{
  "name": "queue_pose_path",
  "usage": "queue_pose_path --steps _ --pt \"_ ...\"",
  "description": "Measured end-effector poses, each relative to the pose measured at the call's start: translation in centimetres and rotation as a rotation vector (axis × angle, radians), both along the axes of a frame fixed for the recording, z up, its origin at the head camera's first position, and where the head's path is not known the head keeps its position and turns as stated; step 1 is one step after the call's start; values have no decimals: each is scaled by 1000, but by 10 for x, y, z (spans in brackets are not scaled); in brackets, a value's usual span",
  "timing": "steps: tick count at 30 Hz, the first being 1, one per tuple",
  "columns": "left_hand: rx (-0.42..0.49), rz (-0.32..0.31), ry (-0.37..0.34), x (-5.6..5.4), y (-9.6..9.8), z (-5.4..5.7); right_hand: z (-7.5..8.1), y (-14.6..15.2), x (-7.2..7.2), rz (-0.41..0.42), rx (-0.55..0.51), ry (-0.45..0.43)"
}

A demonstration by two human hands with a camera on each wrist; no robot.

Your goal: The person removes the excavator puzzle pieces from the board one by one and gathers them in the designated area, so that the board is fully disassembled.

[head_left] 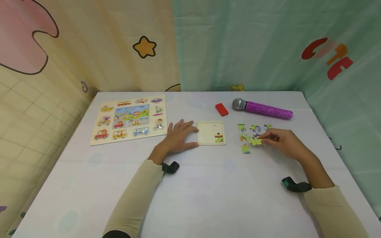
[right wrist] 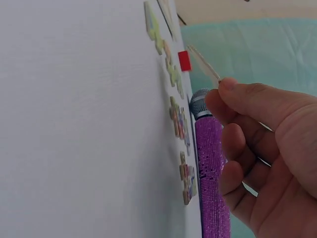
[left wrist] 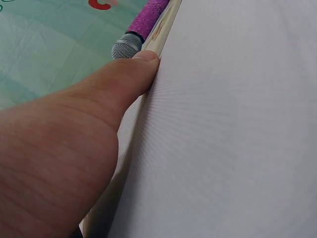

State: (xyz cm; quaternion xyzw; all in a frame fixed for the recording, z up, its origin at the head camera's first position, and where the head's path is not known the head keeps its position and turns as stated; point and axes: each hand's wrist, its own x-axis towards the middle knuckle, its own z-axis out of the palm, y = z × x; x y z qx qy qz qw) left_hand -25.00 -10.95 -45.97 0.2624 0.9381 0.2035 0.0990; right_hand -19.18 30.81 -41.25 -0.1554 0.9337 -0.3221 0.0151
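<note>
My left hand [head_left: 178,137] lies with fingers spread at the left edge of a small square puzzle tray [head_left: 205,134]. In the left wrist view its thumb [left wrist: 131,74] touches the tray's edge. One puzzle piece [head_left: 219,138] sits in the tray's lower right corner. My right hand [head_left: 284,143] pinches a green puzzle piece [head_left: 256,142] between thumb and fingertips, above several loose puzzle pieces [head_left: 245,149] right of the tray. In the right wrist view the held piece [right wrist: 205,64] appears thin and edge-on, raised off the table.
A purple glittery microphone [head_left: 268,110] lies behind the loose pieces, with a red block [head_left: 221,109] to its left. On the left is a larger vehicle picture board [head_left: 131,120]. A white cloth covers the table [head_left: 208,188]; printed curtains [head_left: 238,43] hang behind.
</note>
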Motion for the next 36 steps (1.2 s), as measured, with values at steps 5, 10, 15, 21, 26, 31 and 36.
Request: queue_pose_path --steps 5,10,15,21,26,31,36 --pt "-1 3 5 0 1 1 -12 11 13 28 -23 26" --pt "0 0 4 0 1 2 -19 14 16 71 -44 2" --pt "-4 7 23 -1 0 3 -20 16 16 73 -4 32" --pt "-1 5 23 -1 0 1 -21 19 17 76 17 44" --pt "8 8 13 0 -1 0 -22 18 16 93 28 64" --pt "11 6 13 0 -1 0 -28 18 16 121 30 118" --pt "3 4 12 0 0 0 -29 19 17 105 6 65"
